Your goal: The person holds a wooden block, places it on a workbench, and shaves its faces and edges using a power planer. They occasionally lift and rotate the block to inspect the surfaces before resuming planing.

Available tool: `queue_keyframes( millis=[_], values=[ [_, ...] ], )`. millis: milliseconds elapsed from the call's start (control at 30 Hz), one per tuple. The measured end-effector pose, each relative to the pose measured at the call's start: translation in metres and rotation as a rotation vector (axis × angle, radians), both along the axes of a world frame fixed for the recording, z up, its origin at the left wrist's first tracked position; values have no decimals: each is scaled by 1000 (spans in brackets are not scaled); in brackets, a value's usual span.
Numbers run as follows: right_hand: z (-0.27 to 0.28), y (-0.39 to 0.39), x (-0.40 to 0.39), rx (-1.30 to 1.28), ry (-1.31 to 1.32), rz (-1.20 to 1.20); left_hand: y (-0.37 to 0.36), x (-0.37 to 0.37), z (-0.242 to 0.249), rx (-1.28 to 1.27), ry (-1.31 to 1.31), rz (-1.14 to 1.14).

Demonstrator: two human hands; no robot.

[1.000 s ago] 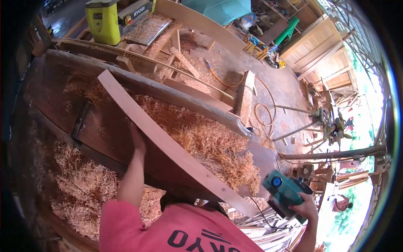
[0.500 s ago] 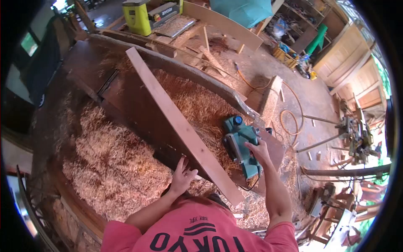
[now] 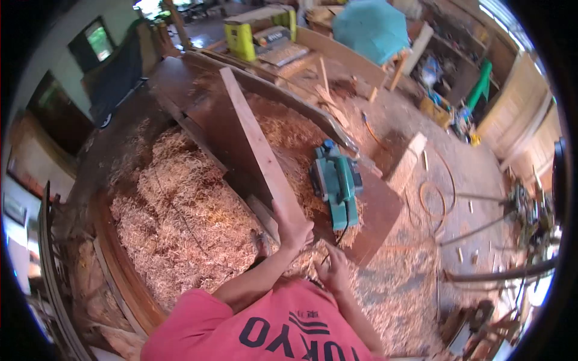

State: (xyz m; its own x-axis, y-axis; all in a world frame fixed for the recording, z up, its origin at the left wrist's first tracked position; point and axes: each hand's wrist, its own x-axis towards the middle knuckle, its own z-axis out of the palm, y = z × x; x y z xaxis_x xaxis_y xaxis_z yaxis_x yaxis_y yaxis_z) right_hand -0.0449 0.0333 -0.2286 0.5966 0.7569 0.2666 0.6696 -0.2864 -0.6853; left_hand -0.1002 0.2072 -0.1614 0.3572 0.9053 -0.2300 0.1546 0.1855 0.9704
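Observation:
A long, pale wooden board lies lengthwise along the dark workbench. My left hand is wrapped round its near end, with the fingers partly hidden. To the right of the board, a green electric hand planer rests on the bench among shavings, with neither hand on it. A black power cord runs from the planer's near end towards me. My right hand is just below the planer, its fingers curled around what looks like that cord.
Wood shavings are heaped left of the bench. A yellow-green bench machine stands at the back, near a teal umbrella. An orange hose coils on the floor at right, beside a light timber block.
My right hand has let go of the planer and moved down-left to the cord. My left hand has taken hold of the board's near end. The view has shifted too.

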Motion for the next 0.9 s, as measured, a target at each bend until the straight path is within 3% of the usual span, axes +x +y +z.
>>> queue_keyframes(
  millis=[67, 100, 167, 233, 300, 367, 467, 633, 733, 900],
  values=[
    [34, -2, -12, 47, -34, 16, 4, -12, -35, 246, -21, 47],
    [53, 1, -14, 58, -134, 56, 3, -29, -33, 235, -63, 43],
    [88, 13, -14, 80, -330, 132, 3, -62, 9, 31, -263, 3],
    [112, 29, -7, 252, -477, 205, -19, -100, 114, -340, -603, -88],
    [158, 47, 0, 378, -632, 266, -22, -117, 130, -419, -764, -91],
    [231, 55, 1, 365, -672, 404, -30, -127, 157, -414, -933, -100],
    [297, 70, 5, 333, -741, 545, -18, -133, 168, -570, -1063, -118],
    [333, 92, 12, 372, -704, 600, 3, -124, 199, -503, -1044, -74],
    [343, 94, 14, 342, -659, 587, 11, -121, 202, -551, -1309, -188],
    [347, 95, 19, 336, -654, 587, 16, -115, 205, -517, -1246, -173]
  ],
)
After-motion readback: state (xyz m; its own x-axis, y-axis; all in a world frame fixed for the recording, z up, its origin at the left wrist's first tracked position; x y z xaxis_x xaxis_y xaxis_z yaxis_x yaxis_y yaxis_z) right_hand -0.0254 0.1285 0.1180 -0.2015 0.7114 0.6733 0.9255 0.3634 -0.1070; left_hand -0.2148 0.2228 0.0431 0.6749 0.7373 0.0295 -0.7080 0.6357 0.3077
